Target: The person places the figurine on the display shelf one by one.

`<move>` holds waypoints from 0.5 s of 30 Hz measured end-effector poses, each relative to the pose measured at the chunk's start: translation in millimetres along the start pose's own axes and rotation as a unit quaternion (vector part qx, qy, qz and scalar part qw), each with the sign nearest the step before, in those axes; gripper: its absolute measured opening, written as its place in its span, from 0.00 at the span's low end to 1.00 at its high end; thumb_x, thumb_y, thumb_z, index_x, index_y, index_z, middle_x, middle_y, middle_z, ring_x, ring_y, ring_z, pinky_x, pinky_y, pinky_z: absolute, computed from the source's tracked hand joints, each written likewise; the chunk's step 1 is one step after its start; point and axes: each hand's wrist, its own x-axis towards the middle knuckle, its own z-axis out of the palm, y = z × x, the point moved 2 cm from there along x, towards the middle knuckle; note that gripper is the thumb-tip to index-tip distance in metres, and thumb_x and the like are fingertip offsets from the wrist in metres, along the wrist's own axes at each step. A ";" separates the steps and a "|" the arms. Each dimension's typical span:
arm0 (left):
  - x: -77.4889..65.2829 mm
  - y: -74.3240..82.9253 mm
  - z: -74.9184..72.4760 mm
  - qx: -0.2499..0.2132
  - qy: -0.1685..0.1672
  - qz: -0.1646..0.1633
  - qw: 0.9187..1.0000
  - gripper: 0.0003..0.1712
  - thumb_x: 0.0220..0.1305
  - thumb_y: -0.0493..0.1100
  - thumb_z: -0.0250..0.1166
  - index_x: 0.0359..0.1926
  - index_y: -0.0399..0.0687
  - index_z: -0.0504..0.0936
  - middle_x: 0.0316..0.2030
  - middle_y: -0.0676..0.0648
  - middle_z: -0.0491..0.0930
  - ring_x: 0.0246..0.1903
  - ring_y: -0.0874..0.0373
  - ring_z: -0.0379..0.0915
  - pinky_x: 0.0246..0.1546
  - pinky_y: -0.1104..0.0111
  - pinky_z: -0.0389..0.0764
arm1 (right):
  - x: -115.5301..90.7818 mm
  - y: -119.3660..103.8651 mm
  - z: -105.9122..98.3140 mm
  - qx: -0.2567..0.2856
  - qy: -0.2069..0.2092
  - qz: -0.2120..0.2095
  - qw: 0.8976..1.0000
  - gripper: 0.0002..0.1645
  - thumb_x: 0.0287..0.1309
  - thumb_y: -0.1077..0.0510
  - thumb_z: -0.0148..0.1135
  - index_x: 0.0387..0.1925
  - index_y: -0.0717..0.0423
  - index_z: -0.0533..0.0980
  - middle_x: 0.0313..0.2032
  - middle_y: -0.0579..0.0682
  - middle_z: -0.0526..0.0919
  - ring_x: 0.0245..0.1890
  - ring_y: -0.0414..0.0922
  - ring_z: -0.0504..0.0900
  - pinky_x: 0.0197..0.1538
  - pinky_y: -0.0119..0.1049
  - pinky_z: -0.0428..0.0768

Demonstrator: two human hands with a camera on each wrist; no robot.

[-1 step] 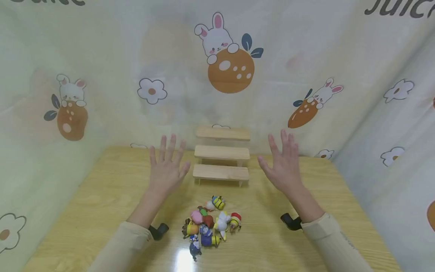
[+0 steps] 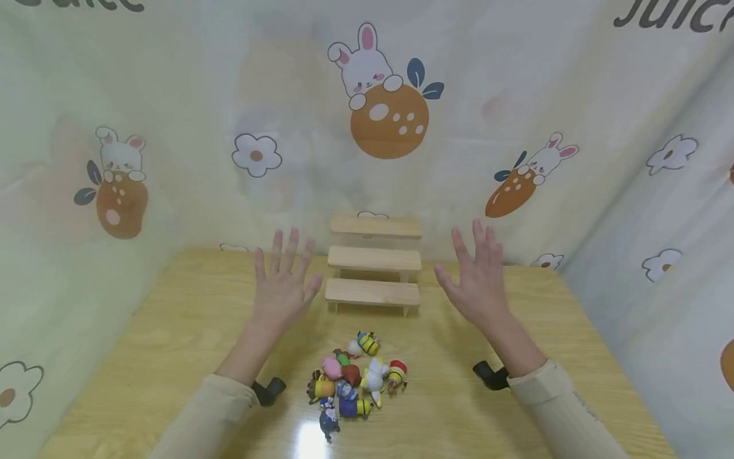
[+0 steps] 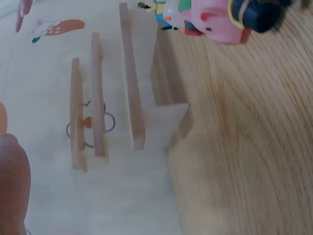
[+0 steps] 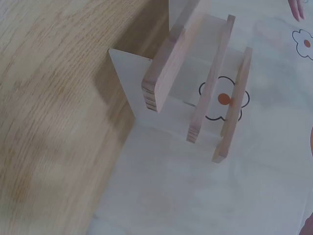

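Observation:
My left hand (image 2: 281,290) is raised over the table with fingers straight and spread, left of a three-tier wooden stand (image 2: 373,292). On the stand's other side my right hand (image 2: 480,287) is held up too, its fingers extended. Neither hand holds or touches anything. Small toy figures lie heaped in front of the stand: a pink one (image 2: 331,367), a yellow-and-blue one (image 2: 369,343), a white-and-yellow one (image 2: 374,377), a red-topped one (image 2: 397,372), a dark blue one (image 2: 329,421) and others. The left wrist view shows part of the pink figure (image 3: 215,19) beside the stand (image 3: 132,83).
The wooden table (image 2: 183,331) meets a printed curtain (image 2: 195,159) behind the stand, and the curtain continues down both sides. A black curved piece (image 2: 268,391) shows by the left wrist, another black piece (image 2: 491,375) by the right. Light glares near the table's front.

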 end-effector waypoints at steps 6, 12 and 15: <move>-2.6 -2.5 4.6 -0.016 0.013 0.001 1.000 0.39 0.70 0.68 0.28 0.75 0.61 0.36 0.75 0.51 0.22 0.74 0.46 0.20 0.68 0.38 0.36 | 0.1 -1.9 10.6 0.011 -0.027 0.003 1.000 0.44 0.61 0.40 0.52 0.73 0.50 0.51 0.74 0.59 0.38 0.72 0.65 0.38 0.66 0.68 0.45; -8.4 -8.8 10.1 -0.030 0.020 -0.006 0.999 0.39 0.70 0.67 0.35 0.75 0.59 0.41 0.76 0.47 0.33 0.74 0.45 0.23 0.68 0.39 0.37 | -6.7 -4.4 20.1 0.046 -0.055 0.017 0.997 0.47 0.62 0.37 0.53 0.74 0.49 0.48 0.74 0.59 0.37 0.73 0.63 0.37 0.67 0.67 0.45; -9.1 -12.1 11.3 -0.030 0.021 -0.007 0.999 0.38 0.70 0.66 0.36 0.75 0.58 0.44 0.76 0.46 0.33 0.74 0.44 0.25 0.68 0.39 0.39 | -7.0 -6.6 22.2 0.047 -0.062 0.018 0.997 0.48 0.61 0.35 0.52 0.74 0.47 0.45 0.74 0.58 0.37 0.73 0.62 0.37 0.67 0.67 0.45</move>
